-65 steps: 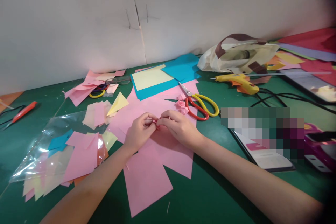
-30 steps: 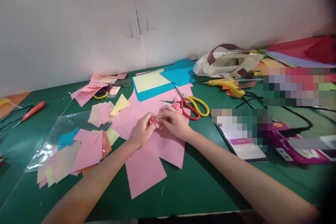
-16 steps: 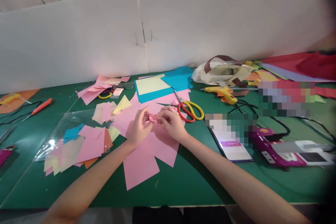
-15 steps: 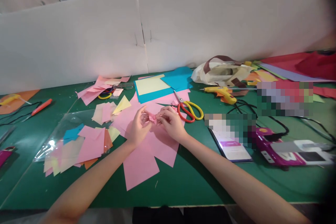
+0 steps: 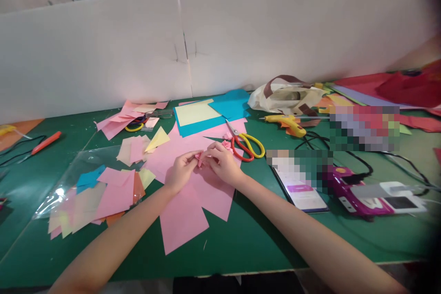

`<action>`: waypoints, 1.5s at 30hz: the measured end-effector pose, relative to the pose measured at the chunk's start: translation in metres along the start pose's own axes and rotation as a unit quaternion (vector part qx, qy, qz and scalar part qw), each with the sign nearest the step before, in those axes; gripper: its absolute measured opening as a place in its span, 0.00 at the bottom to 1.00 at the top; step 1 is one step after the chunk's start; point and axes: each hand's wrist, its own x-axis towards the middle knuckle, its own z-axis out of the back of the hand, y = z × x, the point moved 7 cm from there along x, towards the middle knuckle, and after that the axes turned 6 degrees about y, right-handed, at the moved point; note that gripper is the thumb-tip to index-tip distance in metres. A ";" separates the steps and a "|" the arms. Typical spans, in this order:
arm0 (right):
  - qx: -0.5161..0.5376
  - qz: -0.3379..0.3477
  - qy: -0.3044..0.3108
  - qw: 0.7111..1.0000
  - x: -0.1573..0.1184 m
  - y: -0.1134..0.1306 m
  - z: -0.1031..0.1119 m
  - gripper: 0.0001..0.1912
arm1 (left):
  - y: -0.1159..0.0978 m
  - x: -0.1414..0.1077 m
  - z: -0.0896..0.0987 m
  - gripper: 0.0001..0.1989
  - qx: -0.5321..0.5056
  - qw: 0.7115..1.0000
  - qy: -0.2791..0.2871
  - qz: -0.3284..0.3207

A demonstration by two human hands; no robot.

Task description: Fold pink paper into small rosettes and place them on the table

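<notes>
Folded pink paper (image 5: 199, 161), partly hidden by fingers (image 5: 211, 152)

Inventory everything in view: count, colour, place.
Folded piece: one, pink, held
Large sheets: several, pink, centre
Near scissors: one, red-yellow, centre
Folded bits: uncounted, pink, beside scissors
Back sheets: several, blue, centre back
Top sheet: one, cream, on blue
Plastic bag: one, clear, left
Scraps: many, mixed, left
Loop handle: one, yellow, left
Glue gun: one, yellow, right
Tote: one, cream, back right
Phone: one, pale screen, right
Device: one, magenta, right
Cables: several, black, right
Side sheets: several, mixed, right
Tool: one, orange, left
Table: one, green, below
Panels: two, white, back
Left hand: one, bare, centre
Right hand: one, bare, centre
</notes>
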 end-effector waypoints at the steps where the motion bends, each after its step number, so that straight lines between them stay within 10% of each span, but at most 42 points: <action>1: -0.005 0.006 0.011 1.000 0.000 0.000 -0.001 0.13 | 0.000 0.001 -0.001 0.16 0.003 1.000 0.008 -0.001; 16: -0.106 0.005 0.008 0.994 -0.004 -0.002 -0.005 0.05 | -0.008 -0.001 0.001 0.12 0.004 1.000 -0.026 0.006; 26: -0.281 0.190 0.129 0.932 -0.003 0.017 -0.005 0.15 | 0.008 0.006 -0.001 0.13 -0.024 0.999 0.027 0.023; 34: -0.074 0.073 -0.019 0.994 0.000 -0.004 0.012 0.07 | 0.013 0.009 0.000 0.17 -0.098 0.995 0.023 0.019; 45: -0.019 0.045 0.026 0.998 0.003 0.003 0.005 0.13 | 0.015 0.011 0.001 0.12 -0.147 0.988 0.037 0.022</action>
